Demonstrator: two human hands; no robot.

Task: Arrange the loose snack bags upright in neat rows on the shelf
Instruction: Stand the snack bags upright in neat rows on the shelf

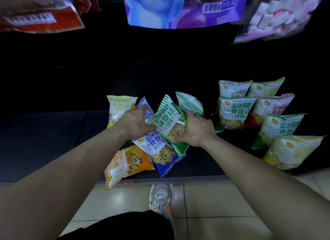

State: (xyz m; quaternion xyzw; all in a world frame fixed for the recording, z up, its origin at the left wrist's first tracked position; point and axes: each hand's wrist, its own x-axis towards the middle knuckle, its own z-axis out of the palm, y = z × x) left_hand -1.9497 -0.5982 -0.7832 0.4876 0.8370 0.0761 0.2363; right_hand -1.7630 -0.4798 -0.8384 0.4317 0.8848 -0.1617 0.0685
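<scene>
On the dark shelf [53, 141] we held a green-striped snack bag [168, 121] tilted between both hands, left hand [136, 121] fingers pressed on its left edge, right hand [193, 128] fingers curled round its right side, a blue bag [154, 145] lying just beneath our fingers, upright bags [234, 112] standing well right.

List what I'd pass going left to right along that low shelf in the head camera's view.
Yellow bag standing alone → left hand → green bag held between both hands → right hand → the standing rows of bags on the right, ending with the pale yellow bag.
</scene>
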